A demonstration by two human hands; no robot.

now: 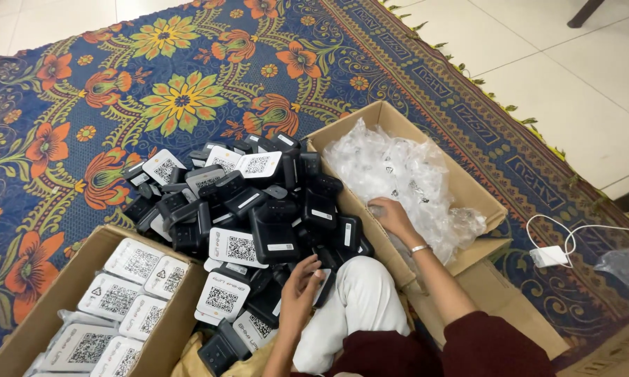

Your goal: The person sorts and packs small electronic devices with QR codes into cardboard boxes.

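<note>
A heap of black box-shaped devices (259,209), some with white coded labels facing up, lies on the carpet in front of me. My left hand (299,287) is at the heap's near edge, its fingers curled around a black device (323,279) by my white-trousered knee. My right hand (393,218), with a thin bracelet at the wrist, reaches into an open cardboard box (468,188) full of clear plastic bags (398,171). Its fingers press down into the bags; a grip on one is not visible.
A second cardboard box (70,279) at lower left holds white-labelled devices in rows. The blue floral carpet (119,91) spreads under everything, with tiled floor beyond. A white charger with its cable (548,255) and a plastic bag (625,265) lie at the right.
</note>
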